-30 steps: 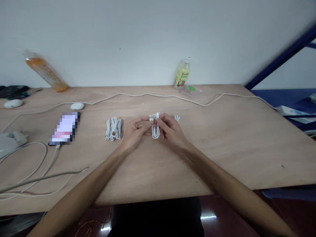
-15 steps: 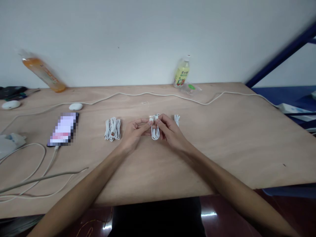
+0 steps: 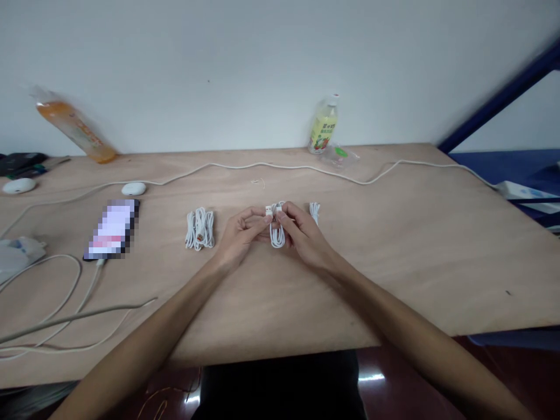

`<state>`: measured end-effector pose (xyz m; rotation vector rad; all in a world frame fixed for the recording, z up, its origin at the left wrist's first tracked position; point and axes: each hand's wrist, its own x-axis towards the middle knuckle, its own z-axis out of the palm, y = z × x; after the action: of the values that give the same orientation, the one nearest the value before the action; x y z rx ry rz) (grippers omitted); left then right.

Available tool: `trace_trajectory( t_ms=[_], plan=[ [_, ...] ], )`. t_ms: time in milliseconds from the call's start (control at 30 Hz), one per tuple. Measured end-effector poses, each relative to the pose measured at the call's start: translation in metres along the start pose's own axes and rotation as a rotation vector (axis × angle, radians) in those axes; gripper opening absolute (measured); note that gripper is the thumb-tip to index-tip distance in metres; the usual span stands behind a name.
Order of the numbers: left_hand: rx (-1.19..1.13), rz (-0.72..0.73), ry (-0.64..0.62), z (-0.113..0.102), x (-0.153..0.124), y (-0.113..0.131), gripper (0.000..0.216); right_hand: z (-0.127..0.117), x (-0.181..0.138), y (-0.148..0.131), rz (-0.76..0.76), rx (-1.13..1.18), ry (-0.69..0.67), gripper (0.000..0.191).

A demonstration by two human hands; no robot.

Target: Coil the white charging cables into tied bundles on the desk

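Both my hands meet over the middle of the wooden table [image 3: 394, 274] on a coiled white cable [image 3: 277, 234]. My left hand [image 3: 240, 234] pinches the coil near its plug ends with thumb and fingers. My right hand [image 3: 303, 234] grips the same coil from the right, fingers curled around it. A second bundled white cable [image 3: 200, 228] lies flat to the left of my hands. A third white cable bundle [image 3: 314, 211] shows partly behind my right hand.
A phone [image 3: 112, 228] lies at left with a charging lead. A long white cord [image 3: 262, 167] runs across the back. A yellow drink bottle [image 3: 322, 126] and an orange bottle [image 3: 74, 131] stand by the wall. White cables [image 3: 48, 315] loop at the left front.
My hands stay in place on the coil, with only small finger shifts. The view has tilted slightly.
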<state>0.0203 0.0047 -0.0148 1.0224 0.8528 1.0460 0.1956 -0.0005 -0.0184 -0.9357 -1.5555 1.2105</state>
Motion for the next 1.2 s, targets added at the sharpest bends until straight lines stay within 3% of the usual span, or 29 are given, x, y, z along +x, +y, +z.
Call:
trace_trajectory(
  t_ms=[467, 1200],
  plan=[
    [-0.003, 0.009, -0.002, -0.0021, -0.0005, 0.0018, 0.053, 0.0005, 0.0026, -0.0023, 0.048, 0.119, 0.054, 0.053],
    [-0.038, 0.017, 0.029, 0.003, -0.0027, 0.0032, 0.057, 0.004, 0.0013, -0.0029, 0.028, 0.104, 0.119, 0.056]
  ],
)
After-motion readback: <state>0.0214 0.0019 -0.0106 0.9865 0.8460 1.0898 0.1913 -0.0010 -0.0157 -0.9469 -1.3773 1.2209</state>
